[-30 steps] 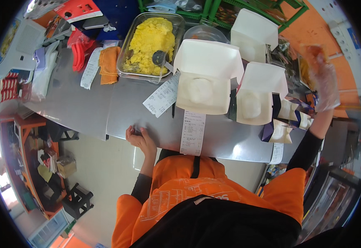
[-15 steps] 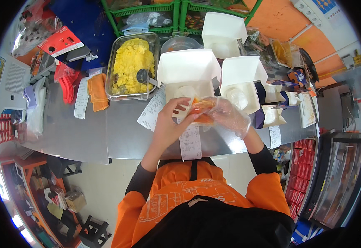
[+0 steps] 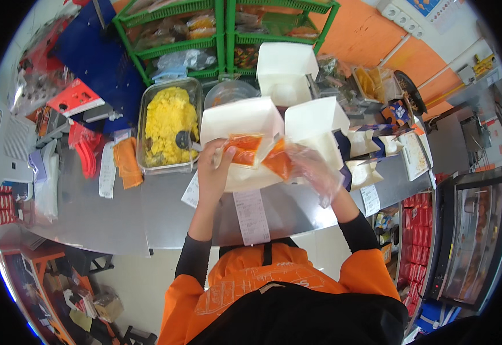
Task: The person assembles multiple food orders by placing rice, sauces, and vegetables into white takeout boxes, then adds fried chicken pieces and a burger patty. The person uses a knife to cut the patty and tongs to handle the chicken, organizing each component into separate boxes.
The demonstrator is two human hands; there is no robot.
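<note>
An orange sauce packet (image 3: 244, 150), clear and flat, is pinched in the fingers of my bare left hand (image 3: 211, 169). A second sauce packet (image 3: 277, 161) sits in the closed fingers of my right hand (image 3: 318, 173), which wears a loose clear plastic glove. The two packets are close together over an open white box (image 3: 240, 119) with its lid up. My hands and the packets hide part of the inside of this box. Just right of it stands another open white box (image 3: 316, 117), near my right hand.
A third open white box (image 3: 286, 62) stands behind. Left of the boxes is a clear tub (image 3: 169, 167) of yellow rice with a dark scoop (image 3: 184, 139). Receipts (image 3: 251, 216) lie along the steel counter (image 3: 164, 221). Green racks (image 3: 226, 43) rise at the back.
The packets, earlier bunched together between both hands, are now separated, one in each hand. My left hand has shifted slightly left. The view has tilted, showing more of the green racks.
</note>
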